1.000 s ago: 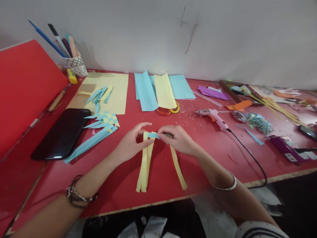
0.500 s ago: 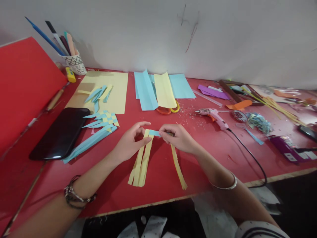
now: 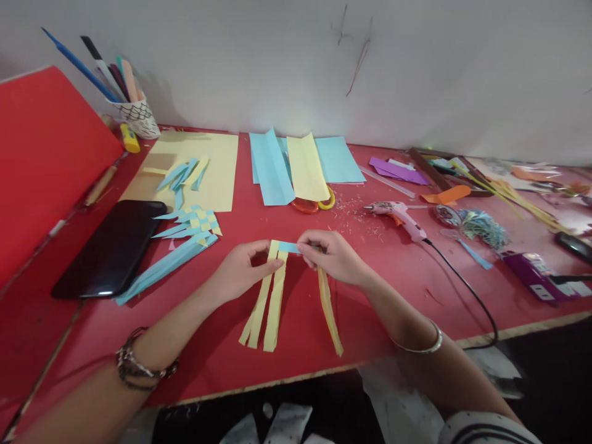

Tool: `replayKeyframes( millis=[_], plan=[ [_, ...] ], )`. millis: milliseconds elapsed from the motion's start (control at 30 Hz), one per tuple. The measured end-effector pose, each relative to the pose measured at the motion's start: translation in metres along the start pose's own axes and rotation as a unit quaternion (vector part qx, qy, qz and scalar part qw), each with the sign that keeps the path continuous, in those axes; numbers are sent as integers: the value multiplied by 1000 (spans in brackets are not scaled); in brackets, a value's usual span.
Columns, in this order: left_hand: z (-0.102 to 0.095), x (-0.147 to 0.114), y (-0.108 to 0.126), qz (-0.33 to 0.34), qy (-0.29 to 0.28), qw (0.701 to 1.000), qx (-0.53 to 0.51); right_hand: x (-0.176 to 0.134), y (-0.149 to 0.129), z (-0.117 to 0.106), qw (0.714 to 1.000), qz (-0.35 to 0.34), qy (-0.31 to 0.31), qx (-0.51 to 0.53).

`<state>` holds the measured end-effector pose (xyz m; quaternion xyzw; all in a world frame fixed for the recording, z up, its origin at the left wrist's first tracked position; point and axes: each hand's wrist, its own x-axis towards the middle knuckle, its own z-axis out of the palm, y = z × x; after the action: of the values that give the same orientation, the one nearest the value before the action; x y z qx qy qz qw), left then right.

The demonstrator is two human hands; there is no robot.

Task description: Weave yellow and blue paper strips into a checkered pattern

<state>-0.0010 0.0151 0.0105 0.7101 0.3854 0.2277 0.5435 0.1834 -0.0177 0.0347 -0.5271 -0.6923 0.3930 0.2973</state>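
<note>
"What's the pose?"
"Left hand (image 3: 238, 272) stretches its thumb across, pinching yellow strips (image 3: 274, 308) that trail below its grip."
"And the right hand (image 3: 337, 258)?"
"Curled, pinching the blue strip (image 3: 287, 247) between both grips."

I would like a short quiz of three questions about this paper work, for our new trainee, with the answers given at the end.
1. What does the left hand hold?
a) scissors
b) yellow strips
c) a marker

2. True or false: the right hand pinches a blue strip.

3. Fill in: the woven piece combines blue and ____ paper.

Key: 1. b; 2. true; 3. yellow.
</note>
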Motion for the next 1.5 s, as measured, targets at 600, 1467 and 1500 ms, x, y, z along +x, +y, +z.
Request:
replayKeyframes(
  millis=[600, 1467, 1500],
  plan=[
    [-2, 0, -2, 23, -6, 999, 34, -1, -1, -1, 1000, -2, -26, -18],
    [-3, -1, 5, 54, 33, 995, 78, 1, -3, 5, 994, -59, -30, -86],
    [-2, -1, 5, 54, 34, 995, 80, 1, -2, 4, 994, -60, -29, -88]
  ],
)
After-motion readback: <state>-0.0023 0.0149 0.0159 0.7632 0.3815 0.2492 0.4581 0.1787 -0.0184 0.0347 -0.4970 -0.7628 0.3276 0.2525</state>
